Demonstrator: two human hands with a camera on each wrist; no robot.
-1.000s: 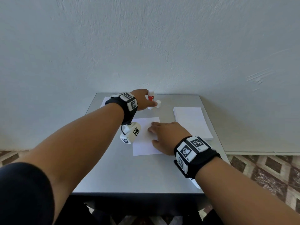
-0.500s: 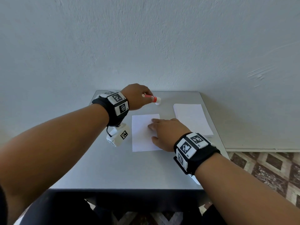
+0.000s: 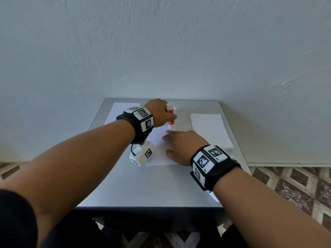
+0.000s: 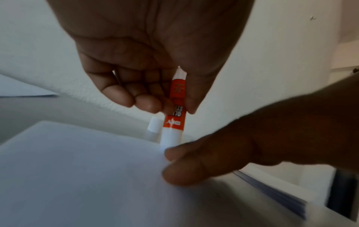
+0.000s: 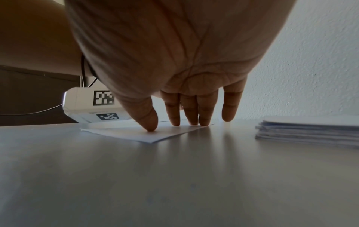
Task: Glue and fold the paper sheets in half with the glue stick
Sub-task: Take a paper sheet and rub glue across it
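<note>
A single white sheet (image 3: 159,153) lies flat in the middle of the grey table (image 3: 143,187). My right hand (image 3: 180,145) rests on its right side, and its straight fingers (image 5: 172,112) press the paper down. My left hand (image 3: 161,113) grips the red and white glue stick (image 3: 170,117) between thumb and curled fingers. The glue stick (image 4: 174,116) stands upright with its lower end at the sheet's far edge, just beyond my right fingertips. Whether the end touches the paper is hidden. Its white cap (image 4: 154,126) stands on the table just behind it.
A stack of white sheets (image 3: 209,129) sits at the table's right side, close to my right hand. Another white sheet (image 3: 121,111) lies at the far left corner. A pale wall rises directly behind the table, and patterned floor shows to the right.
My left hand lifted the glue stick off the table, tilted it sideways, and now holds it upright over the sheet's far edge. My right hand stayed pressed on the sheet.
</note>
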